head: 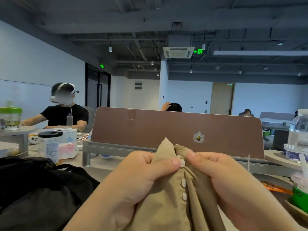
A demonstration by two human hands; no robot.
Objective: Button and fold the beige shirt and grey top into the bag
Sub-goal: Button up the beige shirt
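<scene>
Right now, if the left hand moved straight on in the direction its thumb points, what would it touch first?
The left hand has its thumb aimed right, at the top button of the beige shirt. Just past the button it would probably meet the right hand, whose fingertips pinch the opposite placket edge.

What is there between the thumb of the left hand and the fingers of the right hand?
In the head view, a white button and a bunched fold of the beige shirt lie between the left hand and the right hand.
</scene>
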